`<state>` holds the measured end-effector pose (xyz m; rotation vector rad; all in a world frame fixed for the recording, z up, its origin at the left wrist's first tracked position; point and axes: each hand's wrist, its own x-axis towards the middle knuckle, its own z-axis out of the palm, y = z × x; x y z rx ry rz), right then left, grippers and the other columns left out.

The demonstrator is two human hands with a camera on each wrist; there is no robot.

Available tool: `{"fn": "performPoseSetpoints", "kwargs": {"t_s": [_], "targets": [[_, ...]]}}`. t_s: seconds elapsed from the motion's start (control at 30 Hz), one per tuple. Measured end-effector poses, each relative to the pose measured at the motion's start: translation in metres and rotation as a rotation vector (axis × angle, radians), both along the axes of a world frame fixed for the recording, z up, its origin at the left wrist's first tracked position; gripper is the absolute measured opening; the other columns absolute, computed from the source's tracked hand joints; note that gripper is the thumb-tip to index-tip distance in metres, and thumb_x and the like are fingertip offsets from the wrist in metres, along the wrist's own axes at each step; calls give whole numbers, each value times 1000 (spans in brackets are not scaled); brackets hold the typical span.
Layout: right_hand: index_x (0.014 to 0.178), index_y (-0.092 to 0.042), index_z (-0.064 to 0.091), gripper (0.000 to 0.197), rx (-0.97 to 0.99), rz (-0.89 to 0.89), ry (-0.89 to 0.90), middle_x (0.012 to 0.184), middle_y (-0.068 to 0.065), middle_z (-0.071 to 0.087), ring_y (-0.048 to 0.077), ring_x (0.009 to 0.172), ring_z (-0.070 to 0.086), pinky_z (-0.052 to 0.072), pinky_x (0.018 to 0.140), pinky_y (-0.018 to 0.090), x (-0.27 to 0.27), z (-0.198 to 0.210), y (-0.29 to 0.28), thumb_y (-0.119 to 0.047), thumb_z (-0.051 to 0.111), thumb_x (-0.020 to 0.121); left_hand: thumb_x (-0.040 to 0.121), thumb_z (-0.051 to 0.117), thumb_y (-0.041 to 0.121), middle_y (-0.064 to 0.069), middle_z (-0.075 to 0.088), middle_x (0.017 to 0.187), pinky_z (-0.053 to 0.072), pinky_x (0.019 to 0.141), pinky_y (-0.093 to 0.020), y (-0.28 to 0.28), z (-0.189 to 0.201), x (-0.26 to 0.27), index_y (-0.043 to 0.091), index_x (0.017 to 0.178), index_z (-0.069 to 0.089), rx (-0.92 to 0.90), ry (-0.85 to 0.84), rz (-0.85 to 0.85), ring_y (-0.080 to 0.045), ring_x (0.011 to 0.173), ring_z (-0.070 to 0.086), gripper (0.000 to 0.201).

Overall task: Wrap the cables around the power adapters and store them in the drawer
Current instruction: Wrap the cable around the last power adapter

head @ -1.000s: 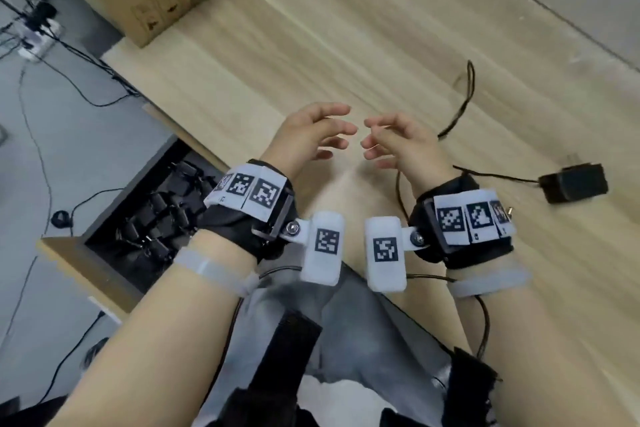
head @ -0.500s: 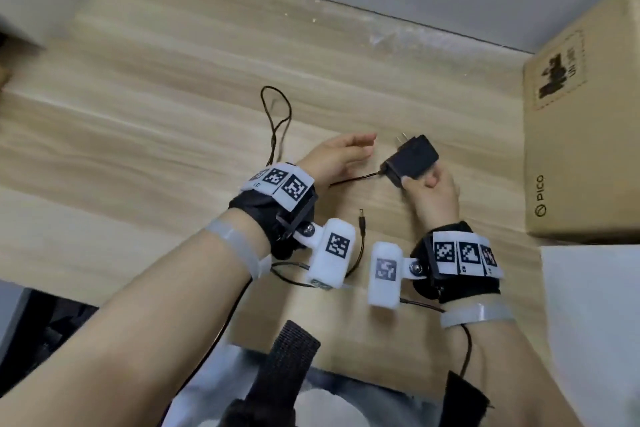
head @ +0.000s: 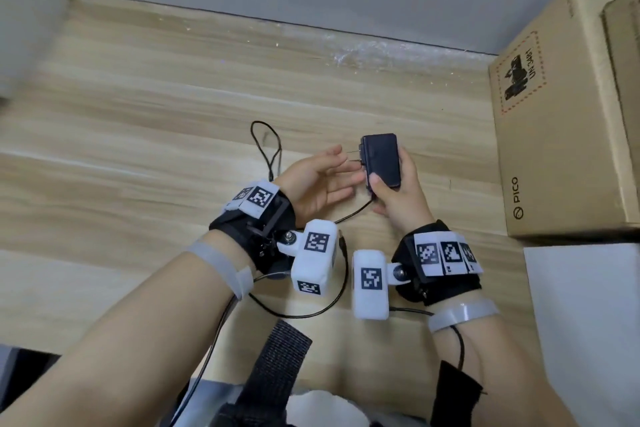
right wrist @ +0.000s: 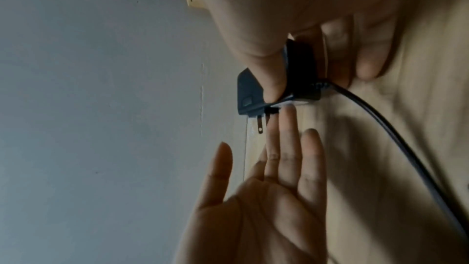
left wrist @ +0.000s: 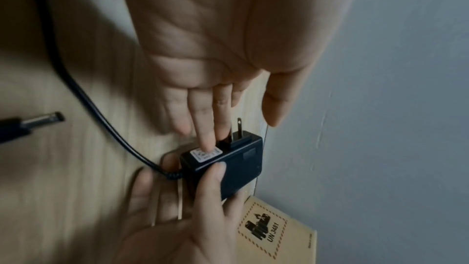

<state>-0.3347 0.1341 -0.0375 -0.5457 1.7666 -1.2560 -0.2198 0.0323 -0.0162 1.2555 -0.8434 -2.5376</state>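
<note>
Black adapter [head: 381, 159], half a second earlier barely off the desk [head: 138, 114], we now held upright in the right hand [head: 398, 198], fingers curled round it, left hand [head: 318, 180] spread flat at its prongs, its cable [head: 266, 146] unwound, wrapping unstarted.

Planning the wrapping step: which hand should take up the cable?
Left. The right hand already grips the power adapter, while the left hand is open, fingers by the prongs, nearer the loose cable lying on the table.
</note>
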Motion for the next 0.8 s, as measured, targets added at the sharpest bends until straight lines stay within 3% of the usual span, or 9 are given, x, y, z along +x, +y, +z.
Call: {"fn": "performPoseSetpoints", "kwargs": {"t_s": [0.07,0.13,0.23,0.3,0.4,0.5,0.57,0.67,0.8], "targets": [[120,-40,33,48,-33,9,-86,130,2,48,18,92,59,52,70,38,4,17,-1,-5,49,92,93,48,18,-5,66,93,48,86,-30,-4,7,12,21,134,37,-56,4,-41,-19,86,67,43],[119,-36,37,41,-65,65,-113,122,1,51,10,69,65,56,64,34,7,37,-2,-6,47,93,90,51,27,-4,69,89,48,87,-30,-8,20,25,26,125,49,-155,-24,-163,-21,89,68,35],[118,-29,40,30,-76,183,-30,101,4,55,7,45,60,54,50,26,12,66,-4,-9,43,96,85,58,38,-3,64,90,50,78,-28,-11,44,42,31,104,60,-335,-103,-270,-21,87,68,21],[115,-29,45,26,-89,243,69,93,9,53,6,37,51,46,38,22,19,84,-5,-10,42,97,84,60,37,-1,60,94,52,72,-25,-13,58,50,28,96,62,-420,-111,-270,-19,82,67,15],[110,-26,52,23,-137,310,132,77,1,48,1,35,38,30,35,14,31,112,-6,-10,46,95,81,67,33,1,64,90,52,63,-20,-12,80,60,21,103,60,-476,-49,-306,-14,74,66,26],[104,-25,59,21,-215,311,198,76,-4,49,1,38,36,28,38,13,42,139,-10,-10,57,89,71,66,33,-3,66,87,52,61,-20,-14,100,69,14,108,61,-529,21,-296,-16,73,66,42],[97,-27,60,20,-292,231,233,78,-5,52,2,43,39,30,41,13,47,154,-13,-11,62,85,72,63,33,-2,67,83,51,60,-19,-15,111,76,12,105,62,-555,78,-222,-15,72,67,39],[92,-21,59,14,-459,54,175,75,-3,49,2,42,34,24,42,17,51,169,-15,-8,58,87,87,56,32,1,70,78,53,59,-18,-17,125,82,16,98,62,-498,190,-5,-15,69,69,20],[92,-18,60,17,-528,-66,137,64,0,42,0,36,29,23,36,14,56,168,-15,-11,45,95,95,38,37,1,71,71,53,51,-14,-20,141,86,12,92,61,-311,340,156,-10,65,69,35]]}}
